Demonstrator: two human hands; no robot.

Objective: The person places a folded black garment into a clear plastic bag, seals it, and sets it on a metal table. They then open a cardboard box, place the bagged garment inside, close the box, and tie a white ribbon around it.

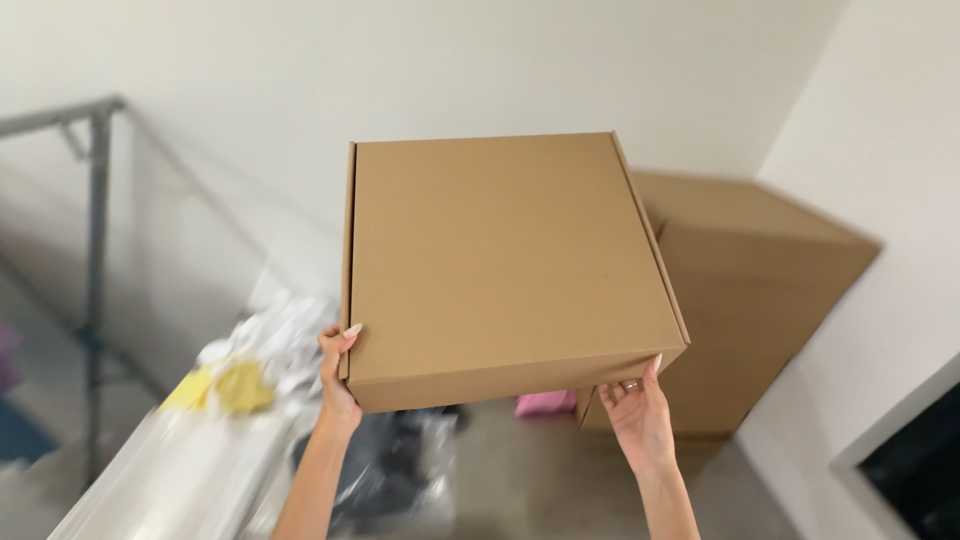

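Observation:
A closed brown cardboard box (500, 260) is held up in the air in front of me, its flat lid facing the camera. My left hand (337, 375) grips its lower left corner, thumb on the lid. The palm of my right hand (636, 410) holds the lower right corner from beneath, with a ring on one finger. Both forearms reach up from the bottom of the view.
A larger brown cardboard box (770, 300) stands behind, against the white wall corner. At left lie white and yellow crumpled items (250, 370) on a blurred pale surface, beside a grey metal frame (97, 250). A dark bundle (400, 460) and a pink object (545, 403) sit below.

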